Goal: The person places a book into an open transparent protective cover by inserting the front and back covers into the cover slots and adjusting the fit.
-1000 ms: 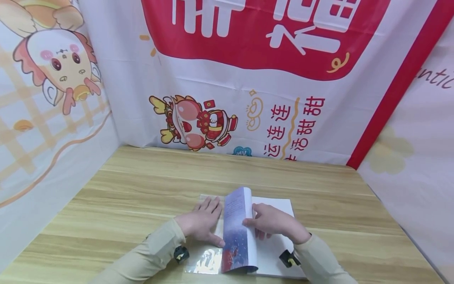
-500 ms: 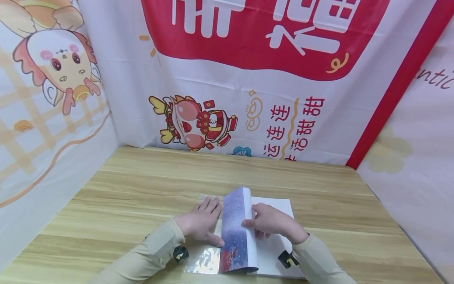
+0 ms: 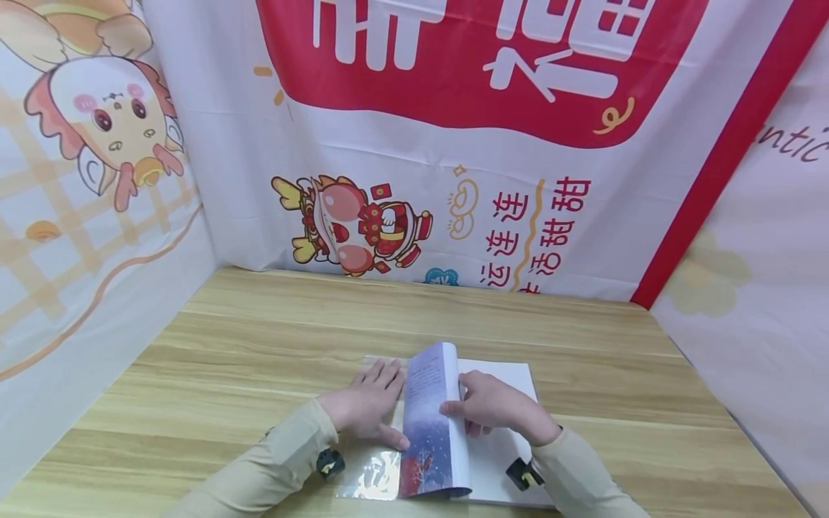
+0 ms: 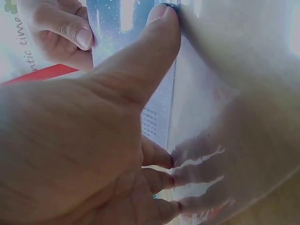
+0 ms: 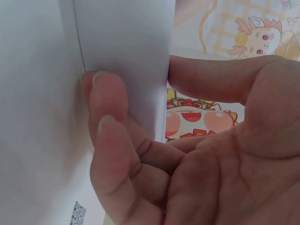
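Observation:
A softcover book (image 3: 495, 460) lies near the table's front edge with its purple-blue, snow-speckled cover (image 3: 427, 424) bent up and over to the left. From under that cover a clear plastic sheet (image 3: 369, 471) reaches out to the left. My left hand (image 3: 369, 410) rests flat on the plastic, fingers spread, its thumb touching the cover's left edge; the left wrist view shows this thumb (image 4: 159, 33) close up. My right hand (image 3: 499, 406) holds the bent cover, thumb on the printed face and fingers (image 5: 110, 101) curled in against its white inner side (image 5: 126, 37).
The wooden table (image 3: 259, 324) stretches back to a hanging white and red cloth (image 3: 388, 144) with printed characters. Patterned cloth walls (image 3: 97, 237) stand at both sides. A small printed code (image 5: 78, 213) shows low in the right wrist view.
The bent cover has slid very slightly left, and my right hand with it. My left hand stays in place on the plastic.

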Tool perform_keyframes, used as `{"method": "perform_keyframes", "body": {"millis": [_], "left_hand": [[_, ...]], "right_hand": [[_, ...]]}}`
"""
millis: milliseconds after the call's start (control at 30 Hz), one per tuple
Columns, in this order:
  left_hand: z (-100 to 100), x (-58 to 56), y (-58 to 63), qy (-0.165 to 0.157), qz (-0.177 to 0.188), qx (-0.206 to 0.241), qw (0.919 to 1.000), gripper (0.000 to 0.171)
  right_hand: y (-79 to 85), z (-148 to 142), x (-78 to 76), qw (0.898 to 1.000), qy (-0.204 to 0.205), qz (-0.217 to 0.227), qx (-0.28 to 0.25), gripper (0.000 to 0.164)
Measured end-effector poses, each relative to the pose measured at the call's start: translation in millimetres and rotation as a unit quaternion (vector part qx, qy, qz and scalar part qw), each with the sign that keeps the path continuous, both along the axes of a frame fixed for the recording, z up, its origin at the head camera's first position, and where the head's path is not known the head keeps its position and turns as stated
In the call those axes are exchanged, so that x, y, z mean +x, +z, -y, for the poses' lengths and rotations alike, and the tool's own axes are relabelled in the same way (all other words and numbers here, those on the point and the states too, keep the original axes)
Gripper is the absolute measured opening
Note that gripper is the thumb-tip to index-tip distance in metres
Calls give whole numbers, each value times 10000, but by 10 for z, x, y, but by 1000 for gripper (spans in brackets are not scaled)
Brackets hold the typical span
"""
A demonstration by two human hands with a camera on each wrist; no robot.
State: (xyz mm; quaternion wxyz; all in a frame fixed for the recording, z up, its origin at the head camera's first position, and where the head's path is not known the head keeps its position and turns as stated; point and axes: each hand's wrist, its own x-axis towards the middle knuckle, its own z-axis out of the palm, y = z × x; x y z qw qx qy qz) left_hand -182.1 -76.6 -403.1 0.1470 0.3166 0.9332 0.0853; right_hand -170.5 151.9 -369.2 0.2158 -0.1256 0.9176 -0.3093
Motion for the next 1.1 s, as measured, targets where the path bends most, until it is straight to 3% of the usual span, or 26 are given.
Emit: {"method": "perform_keyframes", "body": {"millis": [667,1100], "left_hand": [[-3,9,8,1,-55,1,10000,114],[4,19,14,-71,-121,-63,9999,113]], "right_hand": [[-32,19,-2,9999,-93,-43,71,40],[-53,82,40,9985,-117,-449,288,37]]}}
